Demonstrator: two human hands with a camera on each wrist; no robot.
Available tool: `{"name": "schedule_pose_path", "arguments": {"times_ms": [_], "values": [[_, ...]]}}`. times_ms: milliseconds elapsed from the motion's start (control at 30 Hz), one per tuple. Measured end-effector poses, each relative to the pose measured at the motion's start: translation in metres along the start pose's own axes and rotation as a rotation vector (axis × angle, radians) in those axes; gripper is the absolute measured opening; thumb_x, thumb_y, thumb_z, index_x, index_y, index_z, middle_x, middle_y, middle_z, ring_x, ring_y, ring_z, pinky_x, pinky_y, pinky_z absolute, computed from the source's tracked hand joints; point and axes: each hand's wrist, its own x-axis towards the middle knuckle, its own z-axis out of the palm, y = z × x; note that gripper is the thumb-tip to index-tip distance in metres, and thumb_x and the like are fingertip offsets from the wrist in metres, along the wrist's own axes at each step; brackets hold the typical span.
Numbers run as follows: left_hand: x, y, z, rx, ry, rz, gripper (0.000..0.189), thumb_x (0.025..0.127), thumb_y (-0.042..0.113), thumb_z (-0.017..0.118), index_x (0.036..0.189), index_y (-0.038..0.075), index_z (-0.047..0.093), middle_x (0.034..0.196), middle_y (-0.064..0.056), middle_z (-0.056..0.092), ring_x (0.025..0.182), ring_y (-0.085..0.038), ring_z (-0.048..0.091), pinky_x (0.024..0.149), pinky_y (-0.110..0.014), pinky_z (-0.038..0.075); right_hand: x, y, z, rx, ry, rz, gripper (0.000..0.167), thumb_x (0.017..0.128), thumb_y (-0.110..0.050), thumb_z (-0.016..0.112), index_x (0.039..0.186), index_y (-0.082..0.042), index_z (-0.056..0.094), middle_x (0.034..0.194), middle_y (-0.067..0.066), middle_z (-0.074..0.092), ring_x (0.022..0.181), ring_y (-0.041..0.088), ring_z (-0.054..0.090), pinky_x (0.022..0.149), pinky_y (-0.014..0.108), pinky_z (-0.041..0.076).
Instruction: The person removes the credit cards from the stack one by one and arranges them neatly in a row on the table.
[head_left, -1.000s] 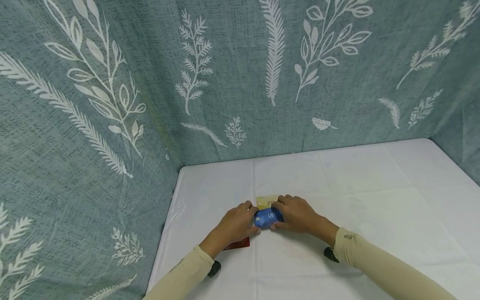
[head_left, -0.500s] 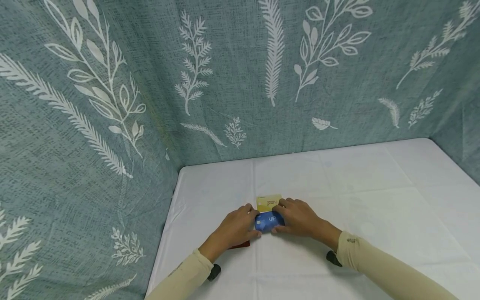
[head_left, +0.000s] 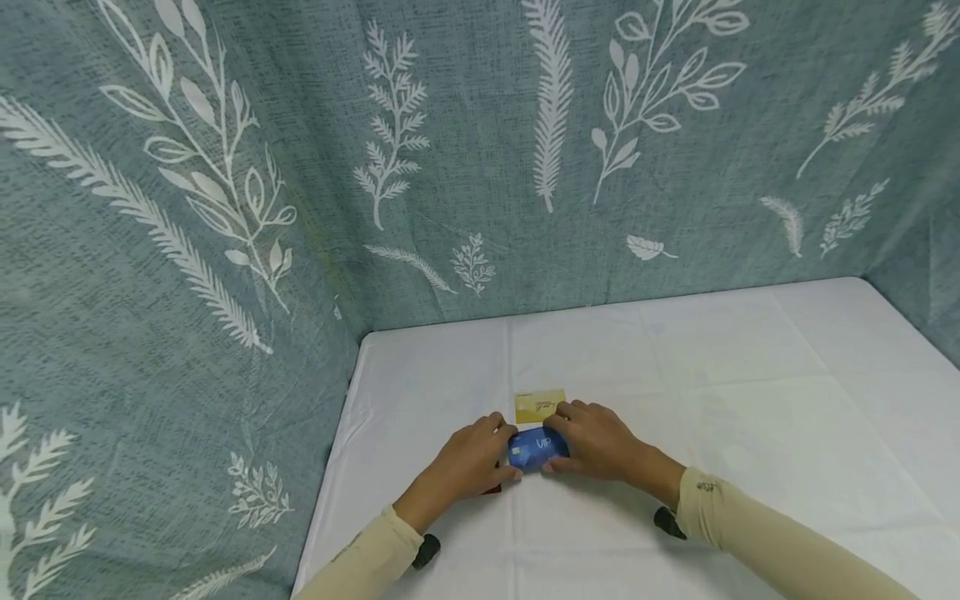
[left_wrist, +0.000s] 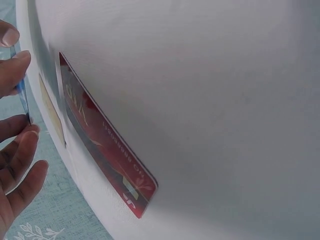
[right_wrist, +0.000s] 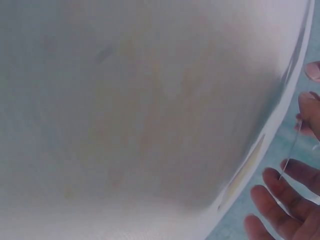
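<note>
A blue card (head_left: 536,450) marked VIP is pinched at its left end by my left hand (head_left: 471,460) and at its right end by my right hand (head_left: 600,442). Both wrist views show the card edge-on, raised off the table. Just beyond it lies a yellow card (head_left: 538,406) on the white cloth, partly covered by my right fingers in the head view. A red card (left_wrist: 107,142) with gold marks lies flat in the left wrist view. From the head, my left hand hides nearly all of the red card.
White cloth covers the table (head_left: 712,400). Teal curtains (head_left: 480,150) with white leaf prints hang behind and to the left. A dark object (head_left: 426,552) shows beside the left wrist, another (head_left: 667,522) beside the right.
Both hands have drawn the blue card slightly toward me. More of the yellow card shows beyond it, while less of the red card is visible beside the left hand.
</note>
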Motion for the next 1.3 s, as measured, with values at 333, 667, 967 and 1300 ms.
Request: {"name": "schedule_pose_path", "arguments": {"times_ms": [333, 667, 967, 1300], "values": [[-0.0041, 0.0008, 0.0022, 0.004, 0.013, 0.014, 0.059, 0.085, 0.046, 0.079, 0.126, 0.007, 0.066, 0.111, -0.006, 0.061, 0.09, -0.013, 0.06, 0.077, -0.029, 0.054, -0.0032, -0.0024, 0.0002, -0.002, -0.005, -0.016, 0.061, 0.082, -0.059, 0.075, 0.12, -0.012, 0.068, 0.109, 0.005, 0.066, 0.089, 0.016, 0.062, 0.073, 0.033, 0.054], [-0.0068, 0.0013, 0.0052, 0.011, 0.02, 0.032, 0.059, 0.084, 0.047, 0.079, 0.126, 0.007, 0.066, 0.11, -0.005, 0.061, 0.088, -0.012, 0.058, 0.077, -0.029, 0.053, -0.0059, -0.0048, 0.002, 0.017, -0.006, -0.014, 0.061, 0.081, -0.059, 0.075, 0.119, -0.013, 0.068, 0.106, 0.004, 0.065, 0.084, 0.013, 0.059, 0.07, 0.03, 0.052], [-0.0065, 0.002, 0.0052, 0.008, -0.013, 0.01, 0.059, 0.085, 0.049, 0.077, 0.127, 0.009, 0.065, 0.11, -0.004, 0.061, 0.088, -0.011, 0.057, 0.079, -0.029, 0.053, -0.0066, -0.0075, 0.0039, 0.006, 0.017, -0.017, 0.06, 0.08, -0.06, 0.076, 0.117, -0.013, 0.069, 0.103, 0.002, 0.064, 0.081, 0.012, 0.057, 0.067, 0.029, 0.05], [-0.0066, 0.0036, 0.0046, 0.03, 0.0, 0.023, 0.058, 0.086, 0.051, 0.075, 0.125, 0.009, 0.066, 0.109, -0.004, 0.062, 0.086, -0.011, 0.057, 0.077, -0.029, 0.053, -0.0077, -0.0098, 0.0052, 0.007, 0.021, -0.015, 0.06, 0.08, -0.06, 0.077, 0.116, -0.013, 0.07, 0.103, 0.002, 0.064, 0.081, 0.011, 0.057, 0.068, 0.029, 0.051]]}}
